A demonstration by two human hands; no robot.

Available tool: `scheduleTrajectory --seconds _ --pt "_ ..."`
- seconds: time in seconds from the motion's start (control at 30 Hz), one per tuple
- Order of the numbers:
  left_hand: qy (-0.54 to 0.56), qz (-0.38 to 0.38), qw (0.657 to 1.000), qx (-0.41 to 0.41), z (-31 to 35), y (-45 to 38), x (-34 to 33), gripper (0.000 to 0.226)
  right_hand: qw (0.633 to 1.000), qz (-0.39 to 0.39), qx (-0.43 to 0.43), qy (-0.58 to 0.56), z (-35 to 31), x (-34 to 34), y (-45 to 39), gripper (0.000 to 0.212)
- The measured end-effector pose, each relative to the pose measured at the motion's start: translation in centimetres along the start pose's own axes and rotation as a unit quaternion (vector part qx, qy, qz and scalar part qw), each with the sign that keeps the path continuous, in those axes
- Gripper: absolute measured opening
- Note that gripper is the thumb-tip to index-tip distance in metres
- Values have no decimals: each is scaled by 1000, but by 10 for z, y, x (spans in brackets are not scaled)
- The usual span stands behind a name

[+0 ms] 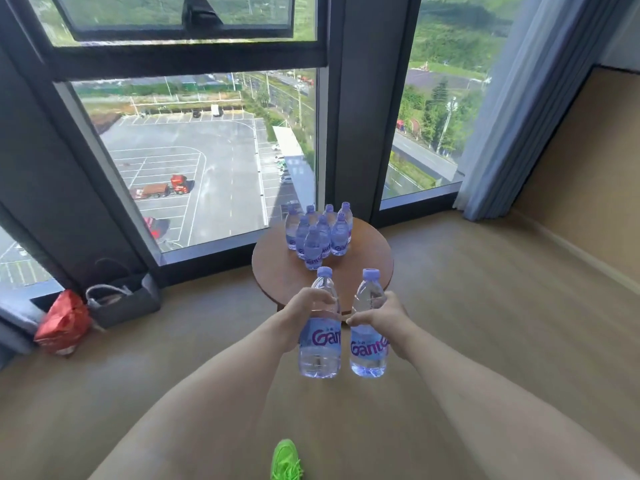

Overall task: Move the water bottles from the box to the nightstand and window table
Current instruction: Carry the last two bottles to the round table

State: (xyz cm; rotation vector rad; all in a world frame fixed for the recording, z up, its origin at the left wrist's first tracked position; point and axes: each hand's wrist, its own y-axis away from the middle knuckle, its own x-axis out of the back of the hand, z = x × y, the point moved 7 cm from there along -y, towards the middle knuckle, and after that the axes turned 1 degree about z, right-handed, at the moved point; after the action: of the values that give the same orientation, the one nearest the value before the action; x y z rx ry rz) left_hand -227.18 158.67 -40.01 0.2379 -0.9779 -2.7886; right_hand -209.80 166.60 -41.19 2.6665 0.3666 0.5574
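My left hand (pixel 301 311) grips a clear water bottle (pixel 320 344) with a purple cap and purple lettering, held upright. My right hand (pixel 384 317) grips a second such bottle (pixel 367 351) right beside it. Both bottles hang above the floor, just short of the near edge of a small round wooden table (pixel 367 268) by the window. Several more bottles of the same kind (pixel 320 237) stand in a tight cluster on the far left part of that table. No box is in view.
Floor-to-ceiling windows (pixel 207 161) rise behind the table. A grey tote bag (pixel 121 299) and a red bag (pixel 62 323) sit on the floor at the left. A blue-grey curtain (pixel 519 116) hangs at the right beside a tan wall. My green shoe (pixel 285 460) shows below.
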Motion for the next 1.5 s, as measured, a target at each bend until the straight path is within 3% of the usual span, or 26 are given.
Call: scheduleTrajectory --seconds 0.07,0.17,0.3,0.4,0.5,0.6,0.77,0.93,1.1,1.2,1.37,1.5 --pt "-17 -33 999 6 21 -31 13 38 1000 5 -15 -12 -12 -11 -26 67" --pt "-48 -39 998 -10 54 -74 33 62 999 7 -26 -21 -29 -24 -59 75" --pt "-35 -1 999 -37 82 -120 53 59 998 43 -32 -33 -40 -36 -101 100" --pt "-52 25 997 -57 94 -154 64 58 997 56 -41 -35 -41 -44 -133 98" --pt "-153 73 983 -70 106 -185 78 65 997 43 -55 -21 -47 -49 -167 99" --pt "-212 106 968 -78 114 -218 85 68 998 5 -60 -24 -48 -55 -211 84" --pt "-276 121 949 -88 131 -279 85 64 999 -28 -27 32 -57 -60 -297 66" --pt "-346 131 926 -78 143 -329 78 56 993 -39 -13 114 -70 -60 -363 67" --pt "-344 172 920 -80 138 -358 83 42 987 -38 -30 151 -64 -63 -407 71" --pt "-350 192 912 -95 130 -377 84 55 980 -37 -27 194 -57 -69 -429 80" --pt "-364 207 902 -103 118 -398 82 62 977 -26 -48 206 -55 -78 -456 66" --pt "-356 208 905 -106 112 -406 80 66 976 -9 -45 215 -58 -89 -471 79"
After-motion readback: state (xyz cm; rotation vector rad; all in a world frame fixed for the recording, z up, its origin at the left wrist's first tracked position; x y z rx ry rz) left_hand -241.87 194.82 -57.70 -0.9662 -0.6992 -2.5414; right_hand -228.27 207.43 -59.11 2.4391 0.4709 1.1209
